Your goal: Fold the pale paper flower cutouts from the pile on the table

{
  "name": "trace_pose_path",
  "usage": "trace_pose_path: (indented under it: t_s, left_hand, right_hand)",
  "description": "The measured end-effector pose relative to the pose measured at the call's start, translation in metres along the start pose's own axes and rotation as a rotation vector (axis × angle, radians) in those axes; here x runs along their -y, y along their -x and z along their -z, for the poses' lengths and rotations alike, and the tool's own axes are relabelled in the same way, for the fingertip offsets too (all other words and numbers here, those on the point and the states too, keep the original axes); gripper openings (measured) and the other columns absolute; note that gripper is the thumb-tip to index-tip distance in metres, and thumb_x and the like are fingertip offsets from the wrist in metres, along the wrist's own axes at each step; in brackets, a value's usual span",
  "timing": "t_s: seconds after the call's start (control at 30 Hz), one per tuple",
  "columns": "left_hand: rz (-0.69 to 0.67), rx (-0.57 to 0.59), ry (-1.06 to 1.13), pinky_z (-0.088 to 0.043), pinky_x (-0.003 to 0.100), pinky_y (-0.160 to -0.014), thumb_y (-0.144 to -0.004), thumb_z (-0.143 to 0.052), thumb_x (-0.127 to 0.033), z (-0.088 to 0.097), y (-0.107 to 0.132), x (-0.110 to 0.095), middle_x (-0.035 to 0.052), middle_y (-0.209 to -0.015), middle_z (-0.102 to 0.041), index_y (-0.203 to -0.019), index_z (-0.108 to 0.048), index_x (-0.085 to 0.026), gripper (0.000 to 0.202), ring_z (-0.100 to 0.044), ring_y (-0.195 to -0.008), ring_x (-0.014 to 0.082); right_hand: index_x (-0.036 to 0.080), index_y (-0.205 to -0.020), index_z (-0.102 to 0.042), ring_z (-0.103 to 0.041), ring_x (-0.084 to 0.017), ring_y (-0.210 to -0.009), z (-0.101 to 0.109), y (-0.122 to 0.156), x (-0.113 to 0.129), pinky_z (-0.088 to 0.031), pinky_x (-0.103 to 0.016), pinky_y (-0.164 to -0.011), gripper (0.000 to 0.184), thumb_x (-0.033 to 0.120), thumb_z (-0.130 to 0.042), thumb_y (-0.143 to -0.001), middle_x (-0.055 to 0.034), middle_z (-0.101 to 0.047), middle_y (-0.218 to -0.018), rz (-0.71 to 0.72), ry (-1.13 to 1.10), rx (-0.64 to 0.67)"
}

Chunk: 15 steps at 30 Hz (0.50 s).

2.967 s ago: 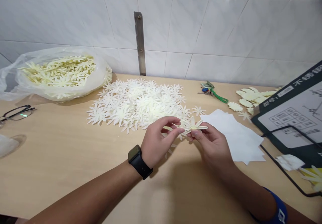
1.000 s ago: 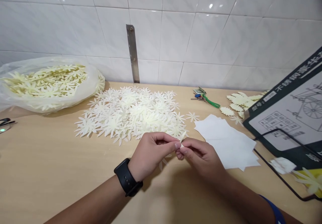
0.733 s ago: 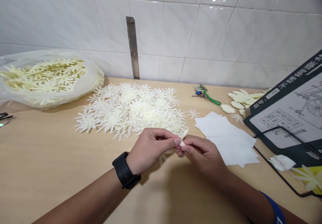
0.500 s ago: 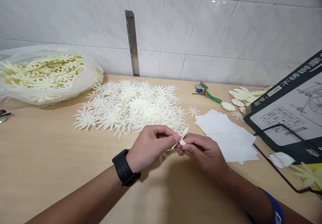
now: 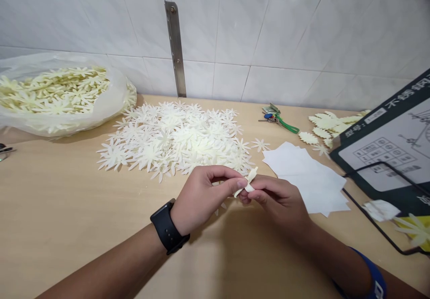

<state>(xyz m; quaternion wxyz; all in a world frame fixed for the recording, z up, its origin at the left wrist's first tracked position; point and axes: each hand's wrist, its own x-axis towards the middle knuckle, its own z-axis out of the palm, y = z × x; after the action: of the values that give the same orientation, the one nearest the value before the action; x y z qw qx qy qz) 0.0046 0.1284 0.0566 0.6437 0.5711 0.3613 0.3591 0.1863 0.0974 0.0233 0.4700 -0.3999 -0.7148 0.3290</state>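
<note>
My left hand (image 5: 203, 196), with a black watch on the wrist, and my right hand (image 5: 278, 198) meet over the wooden table (image 5: 67, 218). Both pinch a small cream paper flower (image 5: 247, 181), folded or rolled up between the fingertips. Just behind the hands lies a spread pile of flat cream paper flowers (image 5: 174, 140). A stack of white paper sheets (image 5: 309, 180) lies right of my right hand.
A clear plastic bag (image 5: 60, 95) full of cream flowers sits at the back left. Keys with a green strap (image 5: 278, 120) and cream leaf cut-outs (image 5: 327, 126) lie at the back right. A dark printed box (image 5: 389, 147) stands at the right edge, before a white tiled wall.
Three seconds ago the flower was held flat and open between both hands. Since then it has been folded into a small roll, and the fingertips keep turning it in place.
</note>
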Motion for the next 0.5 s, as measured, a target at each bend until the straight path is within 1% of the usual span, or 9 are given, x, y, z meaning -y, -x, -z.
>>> trace_pose_path:
  t_s: [0.13, 0.23, 0.33, 0.5]
  left_hand:
    - [0.091, 0.034, 0.021, -0.050, 0.023, -0.065, -0.069, -0.079, -0.024, 0.0039, -0.0023, -0.0007, 0.0027, -0.068, -0.072, -0.072, -0.074, -0.014, 0.011, -0.065, -0.066, 0.0136]
    - [0.125, 0.058, 0.039, -0.048, 0.023, -0.063, -0.068, -0.079, -0.026, 0.0070, -0.0030, -0.0007, 0.0031, -0.066, -0.072, -0.069, -0.074, -0.015, 0.012, -0.063, -0.063, 0.0130]
    - [0.137, 0.053, 0.046, -0.046, 0.023, -0.060, -0.068, -0.078, -0.026, 0.0084, -0.0034, -0.0011, 0.0032, -0.064, -0.070, -0.067, -0.074, -0.014, 0.012, -0.060, -0.060, 0.0118]
    - [0.165, 0.059, 0.077, -0.045, 0.023, -0.060, -0.068, -0.077, -0.024, 0.0084, -0.0056, -0.0008, 0.0032, -0.062, -0.069, -0.066, -0.074, -0.014, 0.011, -0.057, -0.059, 0.0112]
  right_hand:
    - [0.019, -0.070, -0.068, -0.063, -0.017, -0.061, -0.0005, 0.0007, -0.0001, -0.049, -0.027, -0.059, 0.029, 0.033, -0.057, -0.092, -0.0033, -0.068, -0.064, 0.001, 0.029, 0.034]
    - [0.020, -0.070, -0.068, -0.064, -0.017, -0.062, -0.0010, 0.0006, 0.0005, -0.050, -0.028, -0.059, 0.031, 0.037, -0.055, -0.093, -0.0037, -0.069, -0.065, -0.004, 0.020, 0.047]
    - [0.021, -0.070, -0.069, -0.065, -0.018, -0.062, -0.0009, 0.0000, 0.0018, -0.051, -0.028, -0.059, 0.033, 0.039, -0.055, -0.093, -0.0037, -0.070, -0.065, -0.006, 0.008, 0.052]
    - [0.020, -0.071, -0.070, -0.065, -0.017, -0.061, -0.0012, -0.0006, 0.0041, -0.051, -0.027, -0.058, 0.030, 0.034, -0.056, -0.093, -0.0037, -0.069, -0.064, 0.001, 0.003, 0.052]
